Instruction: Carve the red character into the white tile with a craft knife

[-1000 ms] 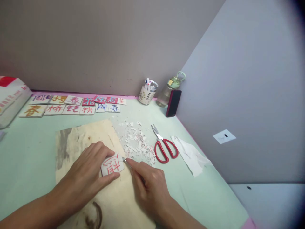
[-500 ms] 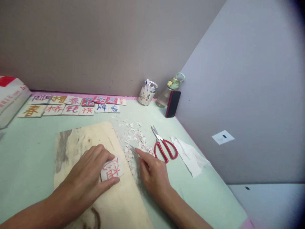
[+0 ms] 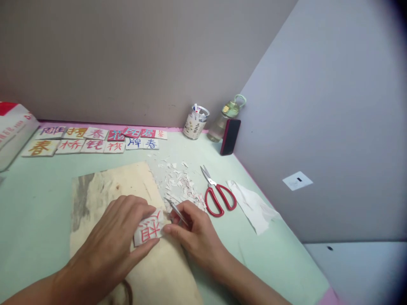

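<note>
- Head view: the left hand [image 3: 110, 239] comes in from the lower left, thumb along the near edge of a white tile [image 3: 150, 229] marked in red and fingers along its far-left side, pinching it between them.
- The right hand [image 3: 200, 241] comes from the lower right, fingers curled around a slim metal knife [image 3: 178, 213], thumb reaching to the tile's right edge; whether that thumb presses on it I cannot tell.
- The tile lies on the wooden board [image 3: 116, 182], near the board's right edge, between the two hands. Its left part is covered, so its long axis is unclear.
- As I judge it, the relation that matters is the tile's exposed right edge to the knife: the left hand grips from the left, while the knife lies just beyond on the right, pointing away and leftward, its tip apart from the tile.
- Beyond the board's right edge, pale shavings [image 3: 181, 182] lie scattered, with red-handled scissors [image 3: 216, 195] just to their right.
- Farthest, by the back wall, two rows of lettered tiles [image 3: 95, 146] stretch leftward, well apart from both hands.
</note>
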Demonstrator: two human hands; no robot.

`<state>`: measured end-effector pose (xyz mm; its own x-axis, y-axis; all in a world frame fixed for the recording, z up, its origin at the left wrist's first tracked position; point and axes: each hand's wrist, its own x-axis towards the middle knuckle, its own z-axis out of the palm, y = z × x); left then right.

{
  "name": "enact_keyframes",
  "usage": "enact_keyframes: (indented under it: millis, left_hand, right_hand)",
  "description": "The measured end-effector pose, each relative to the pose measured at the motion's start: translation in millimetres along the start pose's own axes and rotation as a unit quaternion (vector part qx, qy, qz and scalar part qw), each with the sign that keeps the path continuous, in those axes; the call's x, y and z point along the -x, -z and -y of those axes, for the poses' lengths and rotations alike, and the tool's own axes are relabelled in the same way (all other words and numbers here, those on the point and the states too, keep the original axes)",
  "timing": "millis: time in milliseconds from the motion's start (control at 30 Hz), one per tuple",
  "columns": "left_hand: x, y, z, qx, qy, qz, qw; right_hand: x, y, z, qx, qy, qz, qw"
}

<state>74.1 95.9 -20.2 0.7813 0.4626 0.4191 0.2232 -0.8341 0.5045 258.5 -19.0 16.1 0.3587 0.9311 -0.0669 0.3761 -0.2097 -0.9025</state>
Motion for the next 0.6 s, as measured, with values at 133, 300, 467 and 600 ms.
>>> enact_keyframes:
  millis: [133, 300, 467, 600]
  left_hand:
    - [0.6, -2.0, -12.6, -0.023, -0.038, -0.034, 0.998]
    - [0.5, -3.9, -12.3, -0.037, -0.056, -0.037, 0.997]
    - [0.1, -3.6, -14.0, -0.050, -0.057, -0.031, 0.997]
    - [-0.1, -3.9, -15.8, 0.003, -0.030, -0.008, 1.000]
  right_hand:
    - [-4.7, -5.3, 6.7, -0.003, 0.001, 0.020, 1.000]
    - [-7.1, -4.7, 11.6, 0.043, 0.012, 0.035, 0.998]
    - [-5.3, -2.8, 14.9, 0.085, 0.039, 0.024, 0.995]
    - [-5.2, -4.5, 15.5, 0.066, 0.002, 0.025, 0.998]
